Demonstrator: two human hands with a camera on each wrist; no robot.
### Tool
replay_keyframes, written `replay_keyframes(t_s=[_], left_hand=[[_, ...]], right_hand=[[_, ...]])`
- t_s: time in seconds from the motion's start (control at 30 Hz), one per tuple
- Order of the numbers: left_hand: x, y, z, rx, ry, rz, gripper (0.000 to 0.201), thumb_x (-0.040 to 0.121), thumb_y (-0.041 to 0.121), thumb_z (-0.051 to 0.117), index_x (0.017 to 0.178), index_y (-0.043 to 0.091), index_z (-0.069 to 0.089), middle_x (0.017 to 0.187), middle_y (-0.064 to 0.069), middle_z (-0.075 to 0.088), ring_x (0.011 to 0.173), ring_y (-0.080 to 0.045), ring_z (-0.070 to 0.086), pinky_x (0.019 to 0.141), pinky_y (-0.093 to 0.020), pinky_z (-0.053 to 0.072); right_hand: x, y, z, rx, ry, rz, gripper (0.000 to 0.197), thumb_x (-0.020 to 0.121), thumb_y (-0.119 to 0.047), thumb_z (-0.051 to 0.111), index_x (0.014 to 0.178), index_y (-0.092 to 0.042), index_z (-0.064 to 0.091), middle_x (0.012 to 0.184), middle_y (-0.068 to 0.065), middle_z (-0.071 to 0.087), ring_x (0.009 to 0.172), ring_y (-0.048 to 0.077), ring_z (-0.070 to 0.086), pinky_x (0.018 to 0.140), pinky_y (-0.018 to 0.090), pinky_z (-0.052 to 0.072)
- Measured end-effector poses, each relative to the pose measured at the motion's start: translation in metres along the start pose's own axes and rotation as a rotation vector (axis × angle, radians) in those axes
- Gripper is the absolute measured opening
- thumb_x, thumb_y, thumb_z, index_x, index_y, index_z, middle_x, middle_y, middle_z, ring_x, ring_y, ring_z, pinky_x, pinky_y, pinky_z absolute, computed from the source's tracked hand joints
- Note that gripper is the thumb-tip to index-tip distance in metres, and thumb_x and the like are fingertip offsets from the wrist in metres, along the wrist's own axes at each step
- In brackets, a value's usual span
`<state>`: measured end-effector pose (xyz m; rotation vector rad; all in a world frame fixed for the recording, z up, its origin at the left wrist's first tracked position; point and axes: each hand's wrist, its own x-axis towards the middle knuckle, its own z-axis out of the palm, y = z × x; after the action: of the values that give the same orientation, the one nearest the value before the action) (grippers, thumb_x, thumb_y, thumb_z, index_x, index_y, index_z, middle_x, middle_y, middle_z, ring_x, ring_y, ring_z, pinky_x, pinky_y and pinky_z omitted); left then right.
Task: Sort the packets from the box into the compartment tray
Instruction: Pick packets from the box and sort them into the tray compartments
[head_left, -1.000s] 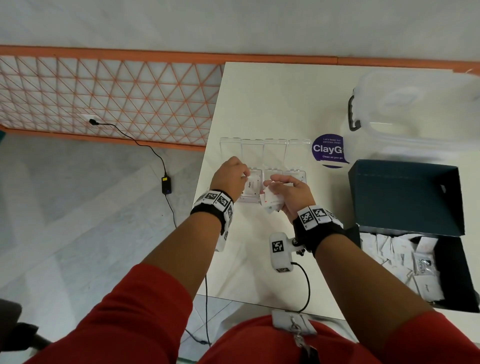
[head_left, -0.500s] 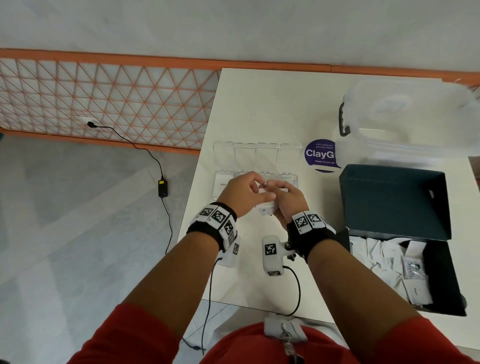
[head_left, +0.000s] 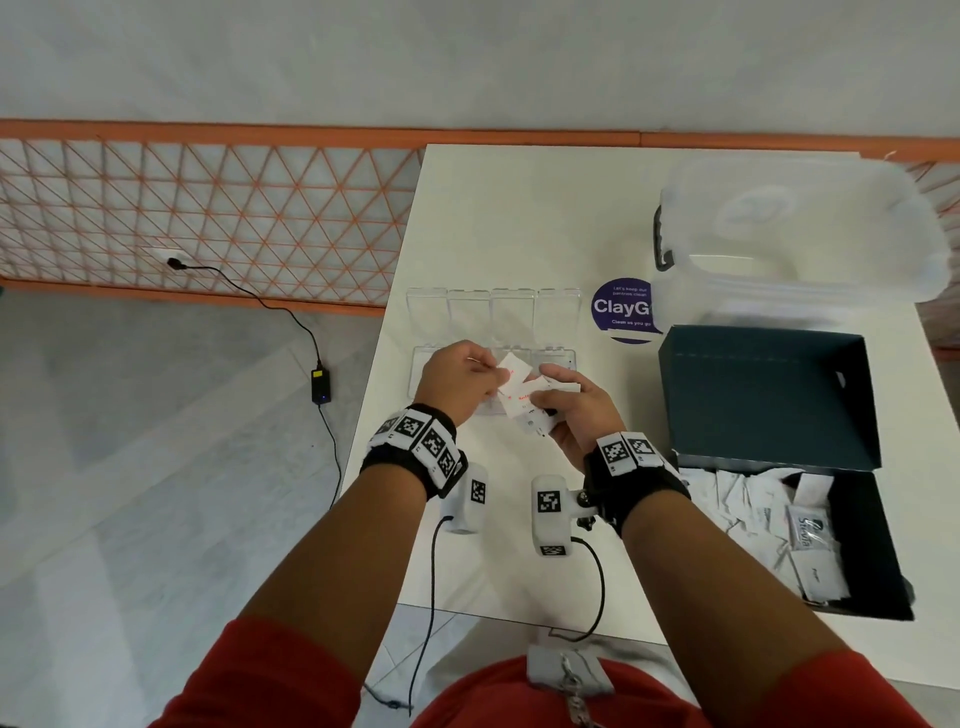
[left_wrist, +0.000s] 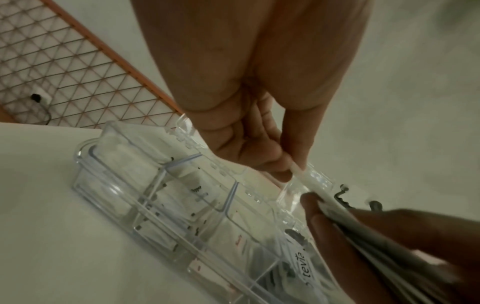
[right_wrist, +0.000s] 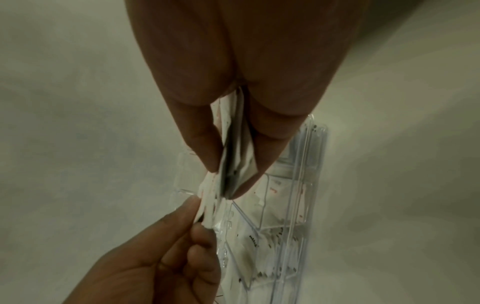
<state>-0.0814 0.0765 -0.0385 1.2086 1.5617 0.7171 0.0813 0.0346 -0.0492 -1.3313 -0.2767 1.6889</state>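
My right hand (head_left: 563, 397) grips a small stack of white packets (head_left: 530, 410) just above the clear compartment tray (head_left: 431, 364). My left hand (head_left: 467, 374) pinches one white packet (head_left: 514, 368) with red print at the top of that stack. In the right wrist view the stack of packets (right_wrist: 233, 156) sits between thumb and fingers, and the left hand (right_wrist: 187, 226) pinches a packet's edge. The tray (left_wrist: 155, 205) holds packets in several compartments. The dark box (head_left: 883, 545) at the right holds many more packets (head_left: 769, 514).
A large clear lidded tub (head_left: 795, 234) stands at the table's back right, beside a round purple sticker (head_left: 621, 309). The box's lid (head_left: 763, 384) stands open. The table's left edge (head_left: 395, 322) runs close to the tray. Cables hang from both wrist cameras.
Both hands met over the tray; my left hand, earlier at the tray's left compartments, now pinches a packet from the right hand's stack and draws it up and left.
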Motion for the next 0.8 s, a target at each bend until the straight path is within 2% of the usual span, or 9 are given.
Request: replay_keyframes(t_s=[0.1, 0.2, 0.3, 0.37, 0.47, 0.57, 0.67, 0.73, 0.8], left_hand=[[-0.001, 0.004, 0.002, -0.037, -0.018, 0.01, 0.021, 0.084, 0.003, 0.066, 0.098, 0.018, 0.064, 0.092, -0.008, 0.068, 0.061, -0.016, 0.069, 0.06, -0.026, 0.056], [0.002, 0.006, 0.001, 0.012, -0.011, 0.023, 0.028, 0.087, -0.001, 0.06, 0.104, 0.02, 0.066, 0.101, -0.006, 0.064, 0.07, -0.018, 0.072, 0.069, -0.027, 0.059], [0.009, 0.003, 0.002, 0.299, 0.004, 0.088, 0.02, 0.088, 0.008, 0.062, 0.1, 0.021, 0.07, 0.094, 0.005, 0.063, 0.081, -0.009, 0.063, 0.07, -0.008, 0.044], [0.013, 0.001, 0.006, 0.403, -0.006, 0.098, 0.018, 0.089, 0.008, 0.061, 0.1, 0.019, 0.071, 0.09, 0.004, 0.063, 0.08, -0.009, 0.058, 0.062, -0.004, 0.037], [0.018, 0.001, 0.013, 0.489, -0.035, 0.106, 0.019, 0.09, 0.007, 0.058, 0.103, 0.018, 0.067, 0.087, 0.002, 0.06, 0.075, -0.013, 0.058, 0.059, -0.014, 0.042], [0.021, 0.0, 0.021, 0.668, -0.094, 0.168, 0.02, 0.092, 0.008, 0.056, 0.106, 0.018, 0.066, 0.096, -0.005, 0.063, 0.087, -0.023, 0.061, 0.076, -0.029, 0.05], [0.023, -0.002, 0.028, 0.925, -0.14, 0.267, 0.022, 0.093, 0.011, 0.054, 0.108, 0.021, 0.069, 0.109, -0.007, 0.064, 0.105, -0.026, 0.055, 0.091, -0.034, 0.043], [0.023, -0.002, 0.03, 1.072, -0.175, 0.322, 0.024, 0.092, 0.012, 0.056, 0.111, 0.02, 0.068, 0.118, -0.006, 0.059, 0.109, -0.026, 0.052, 0.092, -0.035, 0.042], [0.024, -0.004, 0.03, 1.114, -0.177, 0.337, 0.023, 0.091, 0.013, 0.057, 0.112, 0.016, 0.067, 0.126, -0.005, 0.049, 0.109, -0.025, 0.05, 0.091, -0.035, 0.043]], right_hand=[[0.002, 0.0, -0.002, -0.011, 0.003, -0.01, 0.037, 0.081, 0.018, 0.059, 0.107, -0.008, 0.065, 0.095, 0.014, 0.074, 0.078, 0.028, 0.072, 0.061, 0.031, 0.056], [0.005, 0.0, -0.009, -0.031, 0.034, -0.011, 0.035, 0.081, 0.017, 0.06, 0.105, -0.008, 0.067, 0.09, 0.012, 0.076, 0.077, 0.026, 0.074, 0.062, 0.031, 0.059], [0.007, 0.001, -0.017, -0.022, 0.059, -0.012, 0.034, 0.081, 0.017, 0.059, 0.103, -0.008, 0.067, 0.085, 0.01, 0.077, 0.075, 0.026, 0.075, 0.06, 0.03, 0.059], [0.008, 0.0, -0.021, -0.021, 0.063, -0.016, 0.034, 0.082, 0.017, 0.059, 0.105, -0.007, 0.066, 0.086, 0.01, 0.077, 0.076, 0.025, 0.075, 0.06, 0.03, 0.059], [0.008, -0.002, -0.026, -0.019, 0.056, -0.014, 0.033, 0.083, 0.016, 0.06, 0.106, -0.007, 0.067, 0.093, 0.012, 0.077, 0.081, 0.028, 0.075, 0.068, 0.032, 0.062], [0.008, -0.004, -0.028, -0.02, 0.06, -0.021, 0.033, 0.083, 0.015, 0.06, 0.107, -0.007, 0.067, 0.099, 0.014, 0.076, 0.087, 0.03, 0.074, 0.078, 0.036, 0.059], [0.008, -0.006, -0.03, -0.019, 0.063, -0.029, 0.033, 0.083, 0.016, 0.06, 0.107, -0.006, 0.067, 0.097, 0.014, 0.075, 0.085, 0.029, 0.074, 0.081, 0.038, 0.058], [0.008, -0.007, -0.031, -0.017, 0.059, -0.03, 0.033, 0.083, 0.015, 0.06, 0.107, -0.007, 0.067, 0.096, 0.014, 0.075, 0.084, 0.028, 0.074, 0.082, 0.039, 0.057], [0.009, -0.008, -0.032, -0.019, 0.057, -0.03, 0.032, 0.084, 0.014, 0.06, 0.107, -0.007, 0.067, 0.096, 0.013, 0.076, 0.083, 0.027, 0.075, 0.082, 0.038, 0.057]])
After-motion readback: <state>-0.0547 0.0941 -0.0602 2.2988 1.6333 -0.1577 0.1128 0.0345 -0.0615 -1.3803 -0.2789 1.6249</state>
